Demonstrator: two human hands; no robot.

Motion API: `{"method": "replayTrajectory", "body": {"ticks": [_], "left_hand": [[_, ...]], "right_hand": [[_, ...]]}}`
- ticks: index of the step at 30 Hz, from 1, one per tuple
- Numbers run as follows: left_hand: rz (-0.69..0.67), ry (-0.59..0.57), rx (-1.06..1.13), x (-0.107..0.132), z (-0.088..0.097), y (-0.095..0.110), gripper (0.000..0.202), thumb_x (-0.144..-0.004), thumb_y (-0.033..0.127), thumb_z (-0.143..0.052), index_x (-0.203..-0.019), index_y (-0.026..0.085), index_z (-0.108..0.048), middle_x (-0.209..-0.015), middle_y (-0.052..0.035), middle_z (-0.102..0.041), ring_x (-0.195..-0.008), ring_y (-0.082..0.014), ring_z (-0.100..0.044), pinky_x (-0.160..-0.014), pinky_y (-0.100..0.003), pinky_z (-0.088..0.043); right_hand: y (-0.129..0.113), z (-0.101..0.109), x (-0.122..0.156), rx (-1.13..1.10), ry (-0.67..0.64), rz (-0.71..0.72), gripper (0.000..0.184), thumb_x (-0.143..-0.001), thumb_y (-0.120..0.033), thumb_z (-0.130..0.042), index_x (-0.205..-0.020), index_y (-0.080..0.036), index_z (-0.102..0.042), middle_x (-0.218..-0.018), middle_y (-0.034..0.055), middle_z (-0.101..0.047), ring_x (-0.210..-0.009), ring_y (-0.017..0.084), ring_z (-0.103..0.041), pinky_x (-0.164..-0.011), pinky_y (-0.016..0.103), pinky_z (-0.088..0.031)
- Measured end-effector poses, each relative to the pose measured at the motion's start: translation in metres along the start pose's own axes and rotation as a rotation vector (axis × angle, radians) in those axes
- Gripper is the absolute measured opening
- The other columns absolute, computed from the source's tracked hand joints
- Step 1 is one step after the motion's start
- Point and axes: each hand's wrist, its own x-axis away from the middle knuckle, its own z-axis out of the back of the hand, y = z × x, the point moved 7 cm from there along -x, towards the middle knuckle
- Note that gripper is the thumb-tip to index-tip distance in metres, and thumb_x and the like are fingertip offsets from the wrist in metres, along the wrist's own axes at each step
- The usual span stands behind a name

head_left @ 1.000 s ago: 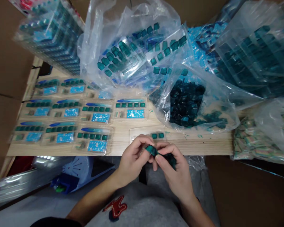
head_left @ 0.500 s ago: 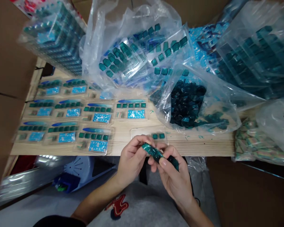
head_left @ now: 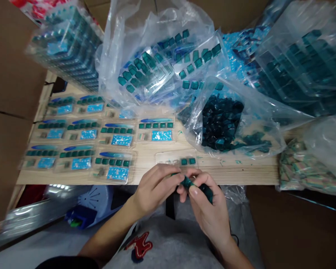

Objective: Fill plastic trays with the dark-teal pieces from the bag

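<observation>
Above the front edge of the table, my two hands meet at a small, shiny, dark teal plastic piece (head_left: 187, 182). My right hand (head_left: 208, 201) is closed around it with thumb and fingers, and more dark teal plastic sits in that palm. My left hand (head_left: 158, 188) has its fingers bent over the piece's left end, hiding that end and the thumb. Just beyond them lies a clear plastic tray (head_left: 161, 156) holding two square teal pieces (head_left: 188, 161) at its right; my left hand partly covers it.
Several filled trays (head_left: 117, 162) with blue pens and blue packets lie in rows at left. Behind stand a stack of trays (head_left: 70, 48) and a large clear bag (head_left: 114, 67). An open bag of teal pieces (head_left: 222, 123) and a bag of striped pieces (head_left: 302, 168) are at right.
My left hand has rolled over the teal piece, its fingers now covering the end that showed before. My right hand keeps its grip almost in place. The view has shifted slightly.
</observation>
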Motion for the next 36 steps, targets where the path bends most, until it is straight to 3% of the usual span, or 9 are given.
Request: {"method": "replayTrajectory", "body": {"ticks": [8, 15, 18, 21, 25, 27, 31, 34, 36], "left_hand": [[0.098, 0.106, 0.048, -0.002, 0.005, 0.008, 0.014, -0.094, 0.011, -0.044, -0.098, 0.019, -0.055, -0.083, -0.0038, -0.064, -0.075, -0.0115, -0.063, -0.065, -0.022, -0.054], [0.224, 0.220, 0.169, 0.010, 0.008, -0.001, 0.023, -0.089, 0.002, -0.046, -0.101, 0.020, -0.056, -0.087, -0.0023, -0.063, -0.080, -0.0124, -0.063, -0.067, -0.024, -0.053], [0.307, 0.236, 0.225, 0.013, 0.006, -0.005, 0.018, -0.090, 0.009, -0.050, -0.100, 0.020, -0.059, -0.088, -0.0033, -0.064, -0.081, -0.0143, -0.063, -0.069, -0.027, -0.054], [0.424, 0.226, 0.318, 0.012, 0.004, -0.011, 0.009, -0.090, 0.019, -0.056, -0.098, 0.021, -0.060, -0.089, -0.0045, -0.065, -0.080, -0.0164, -0.064, -0.070, -0.032, -0.055], [0.514, 0.237, 0.448, 0.008, 0.007, -0.018, 0.011, -0.089, 0.028, -0.061, -0.098, 0.021, -0.061, -0.089, -0.0047, -0.064, -0.079, -0.0170, -0.064, -0.070, -0.033, -0.056], [0.557, 0.244, 0.503, 0.008, 0.010, -0.023, 0.012, -0.089, 0.030, -0.061, -0.097, 0.021, -0.060, -0.089, -0.0046, -0.064, -0.078, -0.0166, -0.064, -0.069, -0.033, -0.056], [0.602, 0.261, 0.678, 0.008, 0.015, -0.028, 0.008, -0.091, 0.028, -0.058, -0.097, 0.022, -0.059, -0.090, -0.0034, -0.063, -0.070, -0.0133, -0.063, -0.066, -0.030, -0.056], [0.554, 0.257, 0.827, 0.002, 0.014, -0.024, 0.004, -0.091, 0.024, -0.058, -0.094, 0.023, -0.060, -0.089, -0.0025, -0.062, -0.073, -0.0130, -0.063, -0.068, -0.028, -0.055], [0.534, 0.233, 0.802, -0.002, 0.012, -0.021, 0.002, -0.090, 0.023, -0.060, -0.089, 0.022, -0.062, -0.086, -0.0034, -0.061, -0.080, -0.0148, -0.063, -0.071, -0.028, -0.055]], "right_hand": [[-0.002, -0.006, 0.009, -0.001, -0.014, 0.023, 0.015, -0.088, -0.030, -0.062, -0.078, -0.022, -0.054, -0.093, 0.0003, -0.054, -0.061, 0.010, -0.060, -0.057, 0.026, -0.050], [-0.001, -0.012, 0.007, -0.069, -0.013, -0.025, 0.016, -0.086, -0.029, -0.065, -0.076, -0.021, -0.056, -0.091, 0.0000, -0.054, -0.060, 0.009, -0.060, -0.056, 0.025, -0.049], [-0.002, -0.012, 0.006, -0.046, 0.015, -0.024, 0.018, -0.084, -0.031, -0.067, -0.074, -0.021, -0.056, -0.089, 0.0006, -0.056, -0.059, 0.010, -0.060, -0.054, 0.025, -0.050], [-0.008, -0.005, 0.007, -0.031, 0.037, -0.013, 0.020, -0.082, -0.034, -0.069, -0.073, -0.022, -0.057, -0.085, 0.0005, -0.057, -0.054, 0.010, -0.057, -0.050, 0.025, -0.049], [-0.023, 0.019, 0.010, -0.049, 0.149, 0.085, 0.019, -0.080, -0.030, -0.073, -0.070, -0.022, -0.058, -0.078, -0.0018, -0.055, -0.051, 0.008, -0.054, -0.045, 0.021, -0.045], [-0.023, 0.021, 0.010, -0.035, 0.117, 0.066, 0.015, -0.081, -0.026, -0.071, -0.073, -0.023, -0.059, -0.080, -0.0011, -0.059, -0.055, 0.009, -0.057, -0.048, 0.021, -0.046], [-0.011, 0.005, 0.006, 0.000, -0.040, -0.043, 0.005, -0.088, -0.024, -0.064, -0.086, -0.026, -0.060, -0.091, 0.0011, -0.067, -0.063, 0.012, -0.064, -0.052, 0.023, -0.047], [-0.005, -0.002, 0.004, 0.069, -0.104, -0.074, 0.012, -0.088, -0.025, -0.063, -0.100, -0.028, -0.062, -0.097, 0.0033, -0.069, -0.065, 0.014, -0.064, -0.052, 0.025, -0.047], [-0.001, -0.002, 0.003, 0.119, -0.128, -0.099, 0.013, -0.088, -0.030, -0.063, -0.101, -0.026, -0.065, -0.094, 0.0049, -0.069, -0.063, 0.014, -0.062, -0.052, 0.027, -0.047]]}}
